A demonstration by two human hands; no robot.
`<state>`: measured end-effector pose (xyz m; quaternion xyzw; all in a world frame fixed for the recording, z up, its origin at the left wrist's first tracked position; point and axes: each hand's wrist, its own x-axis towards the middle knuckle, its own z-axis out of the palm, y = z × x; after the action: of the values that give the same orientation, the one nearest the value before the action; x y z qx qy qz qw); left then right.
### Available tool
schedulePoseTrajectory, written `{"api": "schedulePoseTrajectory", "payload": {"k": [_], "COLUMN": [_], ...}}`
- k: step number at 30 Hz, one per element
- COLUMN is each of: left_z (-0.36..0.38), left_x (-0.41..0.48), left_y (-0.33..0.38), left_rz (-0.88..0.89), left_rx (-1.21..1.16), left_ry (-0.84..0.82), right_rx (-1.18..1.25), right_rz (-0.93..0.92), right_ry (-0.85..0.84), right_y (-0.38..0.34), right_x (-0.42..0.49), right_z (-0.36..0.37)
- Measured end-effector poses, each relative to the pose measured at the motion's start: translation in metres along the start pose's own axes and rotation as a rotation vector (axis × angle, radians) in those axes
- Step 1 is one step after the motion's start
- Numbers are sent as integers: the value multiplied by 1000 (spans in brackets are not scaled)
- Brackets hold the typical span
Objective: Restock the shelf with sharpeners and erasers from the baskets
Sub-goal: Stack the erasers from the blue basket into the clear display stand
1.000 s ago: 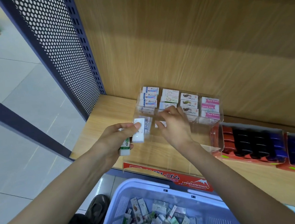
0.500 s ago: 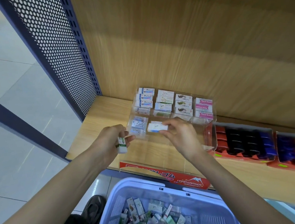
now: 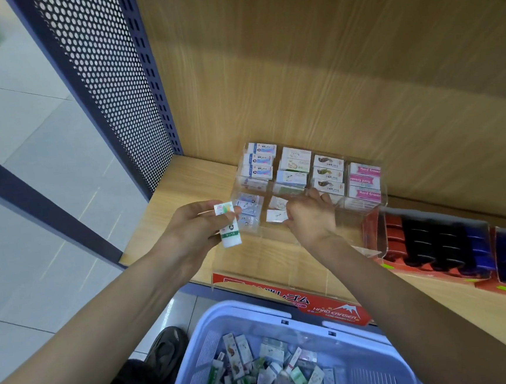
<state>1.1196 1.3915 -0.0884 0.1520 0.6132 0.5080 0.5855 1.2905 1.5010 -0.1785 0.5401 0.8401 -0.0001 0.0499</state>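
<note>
1. Wooden shelf [image 3: 179, 198] bore a tray [image 3: 281, 250], back rows full, front slots sparse.
2. Left grip [image 3: 196, 227] clutched a green eraser [image 3: 229, 235]; right grip [image 3: 312, 218] pinched a white eraser [image 3: 275, 215] in the tray.
3. Basket [image 3: 256, 309] held many more.

Hands: two, left hand [image 3: 192, 229] and right hand [image 3: 311, 220]. Held erasers [image 3: 229, 227] in left: two, it seems. White eraser [image 3: 275, 215] at right fingertips: one. Basket [image 3: 256, 311]: one; loose packs [image 3: 270, 371] inside beyond counting. Clear tray [image 3: 361, 208]: one, four columns. Pink packs [image 3: 364, 180]: three. Red display boxes [image 3: 370, 230]: two.
</note>
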Motion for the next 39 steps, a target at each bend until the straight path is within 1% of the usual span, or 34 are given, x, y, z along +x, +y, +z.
{"api": "schedulePoseTrajectory", "payload": {"k": [4, 6, 7, 8, 10, 11, 12, 13, 14, 16, 18, 21, 23, 24, 25, 27, 28, 29, 30, 31, 32, 34, 36, 39], "left_z": [-9, -11, -11, -10, -7, -5, -4, -2, 0, 2, 3, 7, 13, 14, 14, 10, 6, 3, 0, -3, -5, -7, -7, -12], "left_x": [0, 1, 2, 2, 1, -1, -1, -3, -4, -6, -7, -7, -5, -2, 1, 5, 9, 15, 21, 29, 36, 46, 52, 56], "left_y": [-1, -1, -1, -1, 0, 0, 0, -1, -1, -2, -4, -12, -19, -24, -28, -40, -50, -60, -71, -83, -93, -110, -123, -134], "left_rz": [-2, -15, -20, -23, -31, -37, -43, -49, -52, -49, -47, -49, 5, 77, 205, 561, 726, 814, 819, 780, 729, 714, 774, 890], "left_rx": [5, 10, 23, 44, 83, 101, 122, 154, 198, 302, 388, 483, 528, 606, 794, 1347, 1516, 1595, 1637, 1665, 1696, 1741, 1768, 1740], "left_ry": [3, 8, 7, -3, -42, -59, -72, -80, -90, -124, -174, -253, -286, -287, -271, -194, -179, -189, -206, -216, -208, -166, -93, -30], "right_rx": [-31, -22, 19, 99, 354, 515, 695, 864, 980, 1045, 1029, 977, 919, 894, 866, 775, 716, 659, 601, 542, 477, 347, 286, 204], "right_rz": [17, 27, 35, 45, 22, -47, -144, -250, -339, -429, -419, -362, -307, -244, -153, 40, 111, 156, 172, 167, 147, 92, 50, 3], "right_ry": [-75, -68, -38, 10, 138, 188, 202, 157, 82, -35, -55, 32, 107, 131, 140, 166, 195, 214, 214, 197, 178, 173, 168, 160], "right_y": [0, -1, -2, -3, -4, -4, -5, -6, -8, -11, -14, -16, -9, -2, 8, 30, 41, 51, 58, 63, 64, 62, 59, 58], "right_x": [6, 3, -1, -6, -20, -27, -35, -44, -54, -71, -83, -94, -99, -100, -99, -92, -86, -77, -70, -62, -54, -41, -30, -19], "right_z": [2, 0, -3, -7, -19, -27, -36, -46, -55, -65, -64, -55, -47, -44, -41, -33, -28, -23, -20, -17, -14, -8, -3, 7]}}
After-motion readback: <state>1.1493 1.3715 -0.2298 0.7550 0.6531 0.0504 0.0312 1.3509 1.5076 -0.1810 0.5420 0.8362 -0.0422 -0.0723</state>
